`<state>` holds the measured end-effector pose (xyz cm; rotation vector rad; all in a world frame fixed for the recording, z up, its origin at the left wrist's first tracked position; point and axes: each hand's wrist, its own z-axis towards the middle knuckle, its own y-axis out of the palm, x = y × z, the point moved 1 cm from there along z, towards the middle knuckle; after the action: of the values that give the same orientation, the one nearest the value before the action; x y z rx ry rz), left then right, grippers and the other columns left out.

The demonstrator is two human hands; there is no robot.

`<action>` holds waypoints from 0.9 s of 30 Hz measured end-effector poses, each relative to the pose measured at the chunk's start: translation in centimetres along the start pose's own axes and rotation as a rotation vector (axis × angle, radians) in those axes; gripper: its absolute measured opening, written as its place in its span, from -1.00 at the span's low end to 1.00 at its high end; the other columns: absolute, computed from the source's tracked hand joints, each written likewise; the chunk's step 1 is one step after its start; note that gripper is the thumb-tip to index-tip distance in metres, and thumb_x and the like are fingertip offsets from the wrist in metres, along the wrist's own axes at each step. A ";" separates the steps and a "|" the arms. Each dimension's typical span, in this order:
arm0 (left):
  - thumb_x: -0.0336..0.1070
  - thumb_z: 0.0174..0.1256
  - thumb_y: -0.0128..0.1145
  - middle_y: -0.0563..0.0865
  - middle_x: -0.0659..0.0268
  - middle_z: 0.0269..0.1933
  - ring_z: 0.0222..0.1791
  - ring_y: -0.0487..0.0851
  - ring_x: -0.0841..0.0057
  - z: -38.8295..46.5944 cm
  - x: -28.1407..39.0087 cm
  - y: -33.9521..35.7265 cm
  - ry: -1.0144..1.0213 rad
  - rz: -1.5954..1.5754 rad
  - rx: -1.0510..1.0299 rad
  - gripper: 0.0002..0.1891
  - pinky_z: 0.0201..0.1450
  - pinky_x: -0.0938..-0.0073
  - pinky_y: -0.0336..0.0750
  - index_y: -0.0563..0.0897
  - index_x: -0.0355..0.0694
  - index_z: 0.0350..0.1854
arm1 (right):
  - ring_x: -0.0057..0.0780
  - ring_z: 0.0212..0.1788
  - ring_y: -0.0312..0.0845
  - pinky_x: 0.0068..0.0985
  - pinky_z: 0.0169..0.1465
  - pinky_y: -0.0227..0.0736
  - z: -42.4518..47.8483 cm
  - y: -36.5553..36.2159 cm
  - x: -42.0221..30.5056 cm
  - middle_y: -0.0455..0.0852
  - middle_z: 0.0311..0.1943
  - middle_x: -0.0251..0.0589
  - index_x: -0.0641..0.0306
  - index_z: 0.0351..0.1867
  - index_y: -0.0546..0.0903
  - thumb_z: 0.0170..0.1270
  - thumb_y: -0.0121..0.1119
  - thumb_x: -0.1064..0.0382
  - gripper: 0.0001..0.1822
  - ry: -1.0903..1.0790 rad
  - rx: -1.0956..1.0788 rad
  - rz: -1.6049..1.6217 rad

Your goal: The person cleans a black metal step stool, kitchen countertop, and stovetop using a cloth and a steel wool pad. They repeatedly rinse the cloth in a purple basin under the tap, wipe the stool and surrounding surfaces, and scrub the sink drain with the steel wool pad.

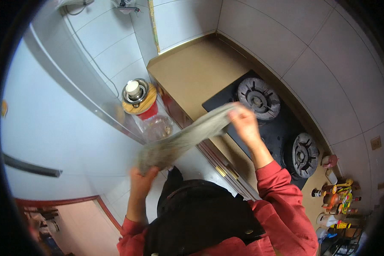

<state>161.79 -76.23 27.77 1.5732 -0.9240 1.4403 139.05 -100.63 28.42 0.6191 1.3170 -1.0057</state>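
A greyish cloth (185, 134), blurred by motion, is stretched in the air between both hands. Its lower left end is gripped by my left hand (144, 179), in front of the white refrigerator side. My right hand (244, 123) pinches the upper right end, above the near edge of the black gas stove (272, 140). Two burners show on the stove: the far burner (258, 97) lies just beyond my right hand, and the other burner (302, 155) sits to the right of my forearm. The cloth hides part of the counter edge.
The tan countertop (195, 70) runs along the tiled wall. Several bottles and jars (336, 198) crowd its right end. At left stands the large refrigerator (67, 128). Between it and the counter, a round wooden board (144, 104) carries metal bowls (137, 92) beside a clear plastic bag (158, 126).
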 end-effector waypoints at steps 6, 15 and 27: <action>-0.14 0.16 0.22 0.60 0.12 -0.01 0.07 0.50 0.24 13.3 1.4 3.6 0.226 0.278 -1.033 -0.58 0.14 0.32 0.34 0.54 -0.30 -0.01 | -0.28 0.20 0.33 -0.22 0.20 0.30 3.0 6.7 2.9 0.46 0.13 -0.20 0.15 0.23 0.32 0.39 -0.25 -0.07 -0.50 0.451 0.452 1.087; -0.29 0.26 0.08 0.66 0.23 -0.20 -0.19 0.60 0.53 27.5 -9.1 -6.6 -0.293 0.394 -0.317 -0.75 -0.10 0.53 0.46 0.57 -0.26 -0.07 | -0.20 0.09 0.29 -0.23 0.15 0.17 20.3 10.8 15.5 0.42 0.01 -0.12 0.25 0.08 0.42 0.27 -0.07 0.13 -0.61 0.020 0.140 -1.057; -0.29 0.26 0.09 0.67 0.28 -0.27 -0.29 0.59 0.60 34.2 -16.7 -10.6 -0.590 0.528 0.070 -0.76 -0.19 0.56 0.46 0.58 -0.30 -0.11 | -0.15 0.42 -0.17 -0.15 0.39 -0.27 41.7 27.2 24.4 0.07 0.35 0.03 0.41 0.28 0.18 0.26 -0.10 -0.09 -0.30 -0.156 -0.317 -0.972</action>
<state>184.18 -102.84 8.97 1.9454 -1.7524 1.3655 181.91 -129.35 8.29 -0.4016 1.6104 -1.5208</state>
